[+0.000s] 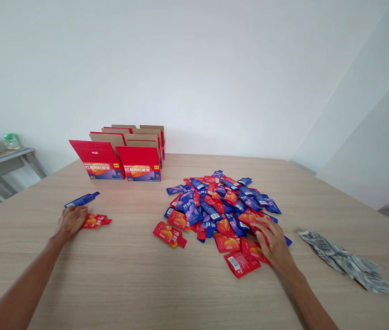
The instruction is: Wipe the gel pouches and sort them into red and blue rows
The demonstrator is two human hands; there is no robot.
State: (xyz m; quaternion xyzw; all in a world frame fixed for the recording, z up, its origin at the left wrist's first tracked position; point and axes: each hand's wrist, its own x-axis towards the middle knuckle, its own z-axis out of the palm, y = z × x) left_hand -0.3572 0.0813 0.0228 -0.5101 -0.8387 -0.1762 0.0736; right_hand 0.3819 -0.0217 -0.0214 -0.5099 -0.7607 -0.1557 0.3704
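On the near right of the wood-grain table, a grey-and-white striped bundle is laid, apart from the pouches. A barcoded red pouch is seen at the near edge of the mixed pile of red and blue pouches, right of centre. The pile's near right side is covered by the right hand, its fingers curved over red pouches; whether one is gripped cannot be told. At the left, a fruit-printed red pouch is partly hidden by the left hand, with a blue pouch at its far side; whether either is held cannot be told. Farther off, left of centre, open red cartons are stood in two rows.
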